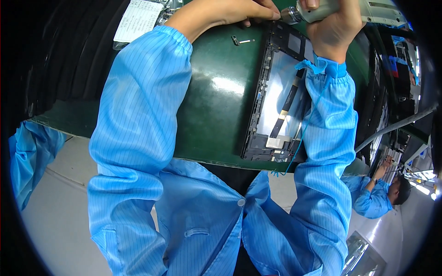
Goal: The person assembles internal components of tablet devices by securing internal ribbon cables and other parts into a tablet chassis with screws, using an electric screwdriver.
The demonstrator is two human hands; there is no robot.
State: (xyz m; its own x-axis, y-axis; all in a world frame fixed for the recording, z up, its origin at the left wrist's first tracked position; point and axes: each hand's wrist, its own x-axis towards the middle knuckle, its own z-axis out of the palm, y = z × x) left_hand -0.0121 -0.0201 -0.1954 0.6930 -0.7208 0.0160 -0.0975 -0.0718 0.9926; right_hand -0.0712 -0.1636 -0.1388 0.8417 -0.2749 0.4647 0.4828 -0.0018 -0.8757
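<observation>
While the right hand point(332, 33) wraps its fingers around a pale, smooth-cased power tool point(377, 14), the left hand point(251, 11) bunches its fingertips beside the tool's metallic, cylindrical nose point(290, 15); whether they pinch anything cannot be told. A rectangular chassis point(275, 99) — black frame, silvery sheet, notched edge — lies flat on the glossy green tabletop point(209, 122), near both hands.

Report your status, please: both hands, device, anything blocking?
Right hand grips tool; left hand near its tip. Device lies on table, inside exposed. Right sleeve hides part of it.
</observation>
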